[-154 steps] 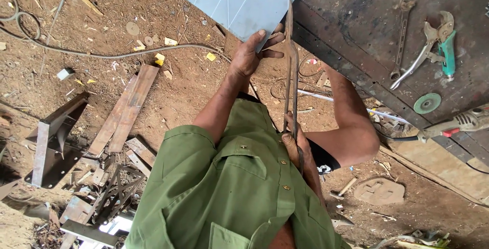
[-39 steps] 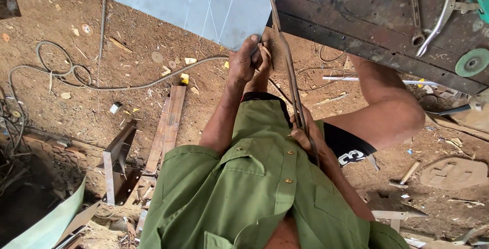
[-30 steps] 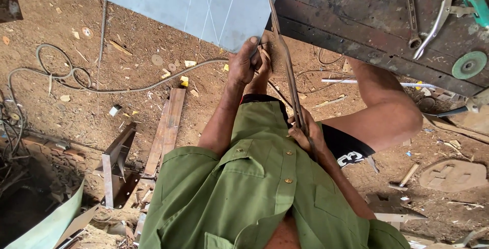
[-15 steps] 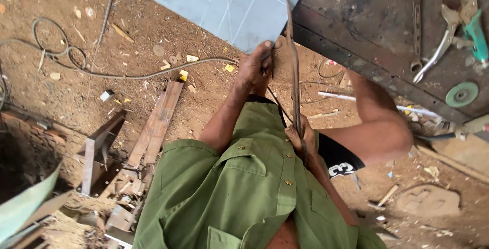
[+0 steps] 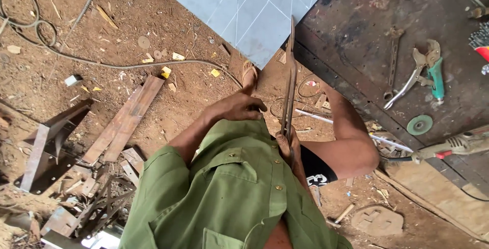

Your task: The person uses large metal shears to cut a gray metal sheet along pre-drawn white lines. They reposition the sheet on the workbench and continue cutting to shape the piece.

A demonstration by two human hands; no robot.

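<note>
**Long shears held upright beside the workbench edge**

The person's right hand (image 5: 288, 144) grips the lower handle end of a pair of long metal shears (image 5: 290, 83), fingers wrapped around the bars just in front of the green shirt (image 5: 229, 193). The shears' long axis runs nearly straight up the picture, leaning slightly right; the narrow tip points away from the body and ends at the near edge of the pale blue metal sheet (image 5: 244, 9), close to the sheet's lowest corner. The two slim bars lie close together along their whole length.

The left hand (image 5: 237, 107) is curled into a loose fist just left of the shears, near their lower half; whether it actually touches or grasps the bars cannot be told.

The shears stand just beside the left edge of the dark steel workbench (image 5: 377, 20). On that bench, well apart from the hands, lie green-handled pliers (image 5: 432, 71), a wrench (image 5: 393, 60) and a green grinding disc (image 5: 419, 125) near the bench's lower edge, beside an angle grinder (image 5: 456, 146). On the dirt floor to the left lie wooden planks (image 5: 125, 119) and a cable (image 5: 127, 65).
</note>
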